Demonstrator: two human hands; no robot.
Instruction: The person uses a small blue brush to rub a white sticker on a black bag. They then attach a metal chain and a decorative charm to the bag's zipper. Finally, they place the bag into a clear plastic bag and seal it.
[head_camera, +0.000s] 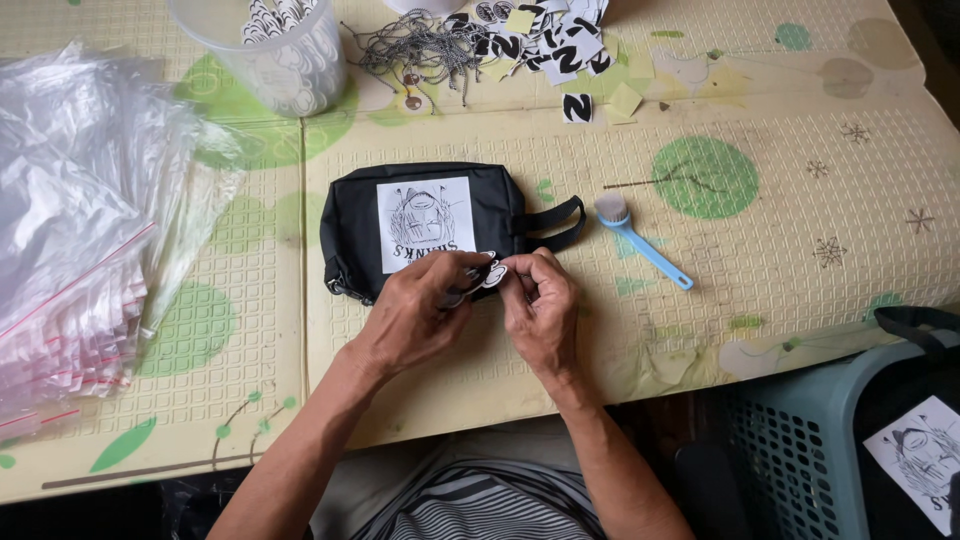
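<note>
A black zip pouch (350, 215) with a white printed picture patch lies on the cream foam mat (700, 330) in front of me. Both hands meet at its near edge. My left hand (415, 315) and my right hand (545, 310) pinch a small black-and-white tag (488, 272) between their fingertips, just over the pouch's lower right corner. The pouch's strap loop (560, 222) sticks out to the right.
A light blue brush (640, 243) lies right of the pouch. A pile of clear zip bags (70, 230) fills the left. At the back stand a clear plastic cup (275, 50), ball chains (420, 50) and loose tags (550, 40). A teal basket (800, 450) sits at lower right.
</note>
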